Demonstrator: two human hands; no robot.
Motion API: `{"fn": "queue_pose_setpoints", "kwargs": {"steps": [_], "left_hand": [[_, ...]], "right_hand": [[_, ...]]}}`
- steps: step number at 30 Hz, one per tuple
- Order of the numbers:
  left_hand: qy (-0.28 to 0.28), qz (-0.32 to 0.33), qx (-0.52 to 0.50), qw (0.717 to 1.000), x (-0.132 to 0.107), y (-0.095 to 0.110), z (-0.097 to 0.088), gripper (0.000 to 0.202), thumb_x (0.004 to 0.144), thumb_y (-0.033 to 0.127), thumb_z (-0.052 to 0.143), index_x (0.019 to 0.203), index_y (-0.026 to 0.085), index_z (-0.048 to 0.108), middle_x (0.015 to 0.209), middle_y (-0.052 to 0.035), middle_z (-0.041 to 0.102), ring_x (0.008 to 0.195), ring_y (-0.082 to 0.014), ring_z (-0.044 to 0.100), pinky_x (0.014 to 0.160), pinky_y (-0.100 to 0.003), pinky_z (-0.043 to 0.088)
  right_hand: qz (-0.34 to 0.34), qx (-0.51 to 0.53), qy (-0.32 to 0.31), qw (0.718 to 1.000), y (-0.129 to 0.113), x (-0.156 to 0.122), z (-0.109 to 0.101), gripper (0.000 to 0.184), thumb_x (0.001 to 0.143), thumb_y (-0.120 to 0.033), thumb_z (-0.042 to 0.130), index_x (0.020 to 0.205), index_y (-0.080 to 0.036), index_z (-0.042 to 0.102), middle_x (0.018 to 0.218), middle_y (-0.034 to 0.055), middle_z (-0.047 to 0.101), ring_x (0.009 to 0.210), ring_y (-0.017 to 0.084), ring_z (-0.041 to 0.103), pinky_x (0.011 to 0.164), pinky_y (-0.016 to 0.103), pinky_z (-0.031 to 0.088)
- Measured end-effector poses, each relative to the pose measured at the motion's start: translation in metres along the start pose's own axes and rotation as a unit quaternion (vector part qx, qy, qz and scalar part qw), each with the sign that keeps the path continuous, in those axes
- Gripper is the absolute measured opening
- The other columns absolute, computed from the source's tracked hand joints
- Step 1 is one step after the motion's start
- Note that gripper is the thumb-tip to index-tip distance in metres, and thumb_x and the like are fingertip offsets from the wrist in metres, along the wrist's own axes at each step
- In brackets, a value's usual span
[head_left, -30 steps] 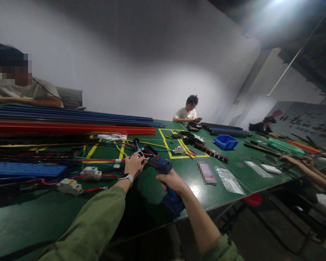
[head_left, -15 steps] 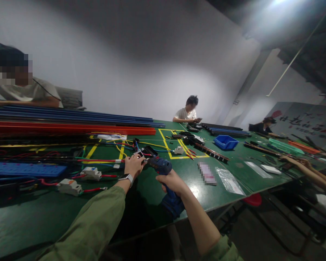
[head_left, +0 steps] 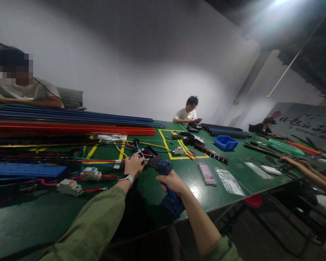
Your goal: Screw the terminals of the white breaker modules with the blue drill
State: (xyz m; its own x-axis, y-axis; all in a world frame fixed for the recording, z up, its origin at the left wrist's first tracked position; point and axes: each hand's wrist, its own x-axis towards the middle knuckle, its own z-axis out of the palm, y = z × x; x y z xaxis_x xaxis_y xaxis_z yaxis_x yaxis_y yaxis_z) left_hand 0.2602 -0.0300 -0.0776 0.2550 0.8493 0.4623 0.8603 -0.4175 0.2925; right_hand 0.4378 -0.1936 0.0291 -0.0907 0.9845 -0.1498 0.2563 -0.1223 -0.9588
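Observation:
My right hand [head_left: 174, 182] is wrapped round the handle of a blue cordless drill [head_left: 161, 165], whose nose points left at my left hand. My left hand [head_left: 134, 166], with a watch on its wrist, is closed on a small black-and-white part [head_left: 139, 155] with wires running to it. Fingers cover most of that part, so its kind is unclear. The drill's tip is close to or touching it; I cannot tell which. Left of my hand lie two white circuit breakers, one nearer [head_left: 70, 187] and one farther [head_left: 91, 174], with red wires.
A blue power strip [head_left: 27, 169] and long red rails [head_left: 70, 129] lie on the left of the green table [head_left: 149, 206]. Rightward are a blue bin [head_left: 225, 142], a phone-like slab [head_left: 207, 174] and a plastic bag [head_left: 230, 181]. Several people sit around the table.
Both hands, the drill and the small part stay almost in place. The person at the left has shifted an arm slightly.

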Motion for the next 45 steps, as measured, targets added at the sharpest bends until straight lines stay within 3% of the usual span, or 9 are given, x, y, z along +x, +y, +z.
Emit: {"fn": "queue_pose_setpoints", "kwargs": {"steps": [7,13,21,35,40,45], "left_hand": [[-0.001,0.011,-0.019,1.0,0.0,-0.003,0.002,0.03,0.093,0.046,0.05,0.103,0.029,0.073,0.117,-0.0102,0.064,0.105,-0.0293,0.051,0.093,-0.047,0.026],[-0.009,-0.002,-0.006,1.0,0.001,-0.003,0.002,0.026,0.091,0.046,0.053,0.104,0.035,0.073,0.116,-0.0074,0.064,0.106,-0.0279,0.053,0.094,-0.046,0.026],[0.003,0.003,-0.008,1.0,0.0,-0.003,0.003,0.026,0.092,0.045,0.053,0.104,0.034,0.073,0.115,-0.008,0.065,0.105,-0.0274,0.052,0.094,-0.047,0.026],[0.008,0.002,-0.013,1.0,0.0,-0.005,0.01,0.026,0.091,0.041,0.051,0.105,0.036,0.072,0.122,-0.0062,0.061,0.11,-0.029,0.052,0.094,-0.048,0.027],[0.007,-0.003,-0.012,1.0,-0.001,-0.007,0.012,0.028,0.087,0.035,0.054,0.109,0.037,0.07,0.125,-0.0062,0.061,0.111,-0.0296,0.052,0.096,-0.049,0.026],[-0.009,-0.003,-0.022,1.0,-0.002,-0.01,0.006,0.033,0.082,0.03,0.057,0.112,0.034,0.071,0.126,-0.0077,0.061,0.112,-0.029,0.053,0.097,-0.048,0.026]], "right_hand": [[-0.007,-0.012,0.001,1.0,0.001,0.0,0.001,0.007,0.079,-0.02,0.062,0.083,-0.018,0.057,0.045,-0.0075,0.049,0.038,0.009,0.046,0.039,0.017,0.035],[-0.007,-0.013,0.002,1.0,0.003,0.001,0.002,0.008,0.078,-0.02,0.062,0.077,-0.018,0.055,0.044,-0.0072,0.048,0.037,0.009,0.045,0.039,0.018,0.033],[-0.008,-0.001,0.007,1.0,0.0,-0.002,0.004,0.01,0.079,-0.019,0.062,0.088,-0.018,0.058,0.045,-0.0081,0.048,0.037,0.009,0.044,0.038,0.017,0.032],[-0.036,-0.006,0.017,0.999,0.007,-0.015,-0.002,0.011,0.079,-0.026,0.063,0.084,-0.019,0.056,0.048,-0.0079,0.049,0.039,0.01,0.046,0.042,0.02,0.034],[-0.063,-0.003,0.049,0.997,0.016,-0.037,-0.012,0.022,0.083,-0.036,0.061,0.095,-0.017,0.062,0.049,-0.0066,0.051,0.041,0.012,0.049,0.048,0.023,0.039],[-0.105,0.002,0.135,0.985,0.036,-0.043,-0.02,0.035,0.086,-0.046,0.057,0.102,-0.016,0.064,0.047,-0.006,0.051,0.043,0.013,0.05,0.054,0.026,0.042]]}}
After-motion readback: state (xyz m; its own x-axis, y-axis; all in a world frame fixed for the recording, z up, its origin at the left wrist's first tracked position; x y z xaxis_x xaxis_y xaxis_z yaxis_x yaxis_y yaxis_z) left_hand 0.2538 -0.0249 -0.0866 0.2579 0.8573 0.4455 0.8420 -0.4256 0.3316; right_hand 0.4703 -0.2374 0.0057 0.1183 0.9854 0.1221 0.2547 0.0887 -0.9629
